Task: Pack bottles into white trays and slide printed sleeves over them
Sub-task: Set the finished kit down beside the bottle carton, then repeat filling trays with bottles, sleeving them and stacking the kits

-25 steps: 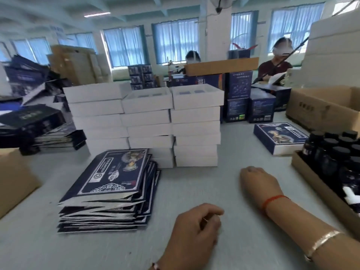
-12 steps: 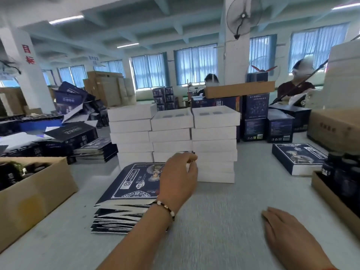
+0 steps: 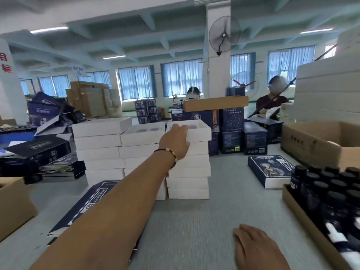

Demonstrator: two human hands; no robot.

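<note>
**Fetching a fresh tray from the right-hand stack**

While our right hand [image 3: 257, 248] lies flat and relaxed on the near table [image 3: 194, 227], holding nothing, we are at the first step of a new pack: getting a tray. Nearest on the left lies the pile of printed sleeves [image 3: 87, 203], partly hidden under our forearm; at the near right, the dark-capped bottles [image 3: 327, 188] stand upright in their cardboard carton [image 3: 311, 221]. Just beyond them a finished sleeved box [image 3: 270, 170] rests on the table. Farther off stand three stacks of white trays, and our left hand [image 3: 176, 140] is on the top tray [image 3: 196, 131] of the right-hand stack, fingers over its near edge; whether the thumb has closed under it we cannot tell, as motion blur softens the grip.

Next, we judge, the tray must be lifted without dragging its neighbour or tipping the stack, then set on the open table between sleeves and bottles.
</note>
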